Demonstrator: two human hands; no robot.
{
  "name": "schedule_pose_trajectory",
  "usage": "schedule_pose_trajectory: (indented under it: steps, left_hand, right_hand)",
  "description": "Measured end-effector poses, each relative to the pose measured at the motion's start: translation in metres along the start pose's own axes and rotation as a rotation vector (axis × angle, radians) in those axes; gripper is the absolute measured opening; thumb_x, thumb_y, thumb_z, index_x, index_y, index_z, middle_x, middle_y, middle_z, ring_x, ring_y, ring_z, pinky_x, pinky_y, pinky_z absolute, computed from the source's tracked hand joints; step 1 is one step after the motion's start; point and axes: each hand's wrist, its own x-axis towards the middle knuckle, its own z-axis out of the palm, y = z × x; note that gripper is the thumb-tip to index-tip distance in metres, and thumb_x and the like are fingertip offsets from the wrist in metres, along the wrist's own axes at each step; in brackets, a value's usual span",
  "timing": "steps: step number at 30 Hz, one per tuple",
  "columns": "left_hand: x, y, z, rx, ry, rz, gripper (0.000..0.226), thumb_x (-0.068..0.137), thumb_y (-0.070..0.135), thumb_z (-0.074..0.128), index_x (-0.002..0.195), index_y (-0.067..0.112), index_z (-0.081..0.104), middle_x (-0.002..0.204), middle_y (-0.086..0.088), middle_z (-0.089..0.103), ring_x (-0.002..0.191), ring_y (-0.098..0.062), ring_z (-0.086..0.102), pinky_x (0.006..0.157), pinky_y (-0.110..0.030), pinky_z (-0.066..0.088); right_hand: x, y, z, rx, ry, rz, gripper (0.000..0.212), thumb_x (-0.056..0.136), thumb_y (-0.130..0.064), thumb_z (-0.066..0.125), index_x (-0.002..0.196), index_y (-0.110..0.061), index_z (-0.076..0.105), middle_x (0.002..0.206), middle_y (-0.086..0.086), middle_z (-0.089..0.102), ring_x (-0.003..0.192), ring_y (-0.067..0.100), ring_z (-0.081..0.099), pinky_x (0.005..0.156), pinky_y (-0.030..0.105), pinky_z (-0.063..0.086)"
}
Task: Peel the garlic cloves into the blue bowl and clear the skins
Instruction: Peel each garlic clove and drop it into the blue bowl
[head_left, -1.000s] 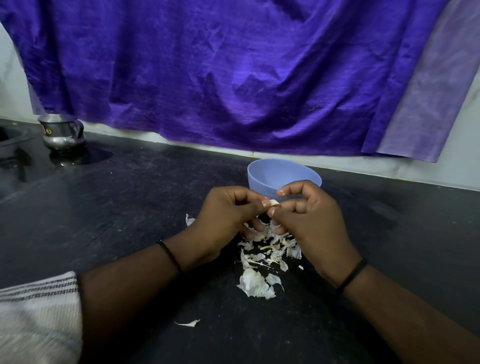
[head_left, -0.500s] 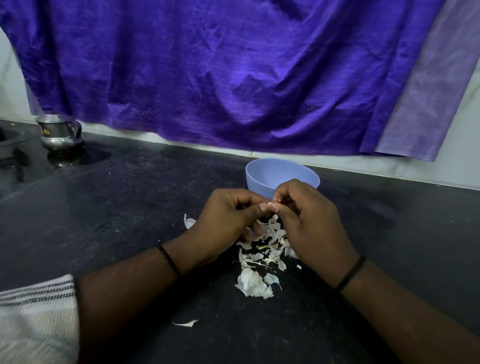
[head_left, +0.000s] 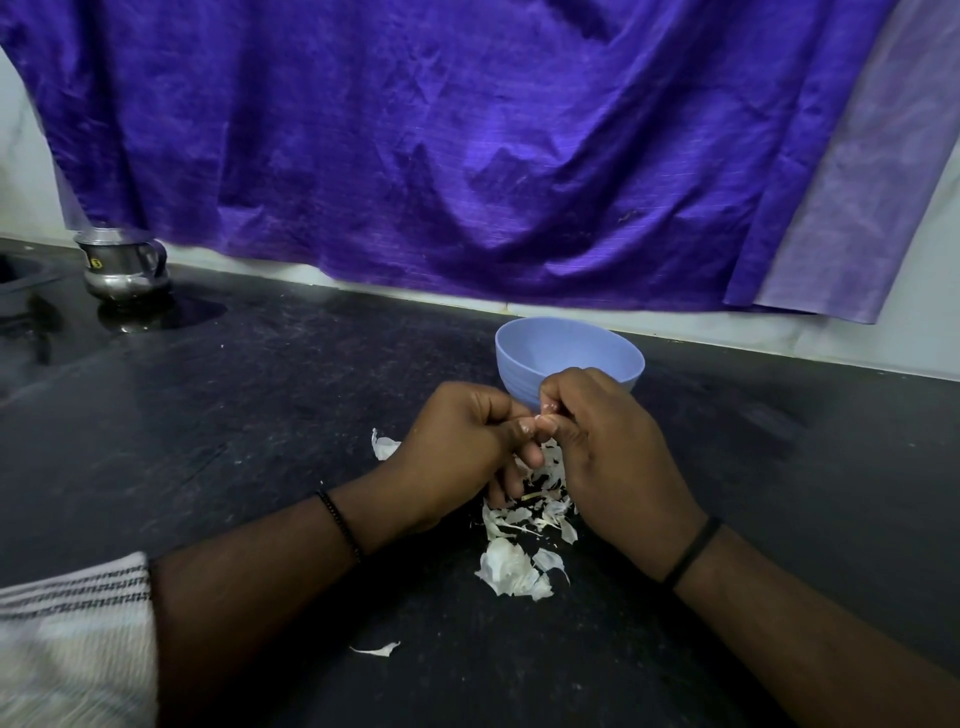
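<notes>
Far left of the bowl (head_left: 569, 347) a steel pot (head_left: 122, 265) stands on the counter (head_left: 260, 395). Nearer, just left of the bowl's front, the left hand (head_left: 457, 447) curls shut, thumb and fingers pinching a clove (head_left: 544, 415) that is nearly hidden. The right hand (head_left: 608, 447), in front of the bowl, pinches the same clove from the other side. Below the hands, skins (head_left: 514, 566) litter the counter. The clove looks small, light and firm, likely slick once bare; its papery skin tears easily, so hold it by the ends.
</notes>
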Motion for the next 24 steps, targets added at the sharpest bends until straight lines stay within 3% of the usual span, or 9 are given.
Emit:
schedule_pose_trajectory:
  steps: [10, 15, 20, 24]
  left_hand:
    - [-0.003, 0.008, -0.004, -0.108, -0.026, -0.056, 0.021, 0.099, 0.004, 0.055, 0.088, -0.009, 0.067, 0.067, -0.016, 0.065, 0.043, -0.02, 0.054, 0.039, -0.026, 0.043]
    - [-0.006, 0.014, -0.008, -0.191, -0.096, -0.083, 0.023, 0.097, 0.004, 0.054, 0.082, -0.005, 0.068, 0.065, -0.018, 0.064, 0.043, -0.021, 0.056, 0.04, -0.026, 0.046]
    - [-0.005, 0.017, -0.007, -0.313, -0.156, -0.129, 0.024, 0.1, 0.005, 0.048, 0.086, -0.001, 0.066, 0.065, -0.011, 0.062, 0.045, -0.017, 0.057, 0.041, -0.024, 0.048]
    - [-0.001, 0.014, -0.009, -0.344, -0.114, -0.149, 0.021, 0.1, 0.008, 0.047, 0.088, 0.001, 0.063, 0.066, -0.009, 0.06, 0.047, -0.017, 0.056, 0.042, -0.024, 0.046]
  right_hand:
    - [-0.001, -0.005, 0.004, -0.12, 0.122, -0.123, 0.015, 0.084, -0.003, 0.045, 0.088, -0.013, 0.055, 0.082, -0.003, 0.049, 0.078, 0.014, 0.042, 0.062, 0.029, 0.036]
    - [0.0, -0.005, 0.0, -0.233, 0.2, -0.269, 0.024, 0.085, -0.002, 0.042, 0.093, -0.006, 0.064, 0.086, 0.006, 0.058, 0.084, 0.021, 0.05, 0.068, 0.033, 0.045]
    - [0.004, -0.001, -0.002, -0.084, 0.216, -0.238, 0.011, 0.095, -0.007, 0.048, 0.094, -0.007, 0.059, 0.09, 0.005, 0.057, 0.089, 0.017, 0.049, 0.081, 0.023, 0.04]
    - [0.004, -0.004, -0.001, -0.03, 0.212, -0.189, 0.012, 0.097, -0.01, 0.052, 0.09, -0.007, 0.059, 0.089, 0.002, 0.056, 0.087, 0.016, 0.05, 0.081, 0.019, 0.038]
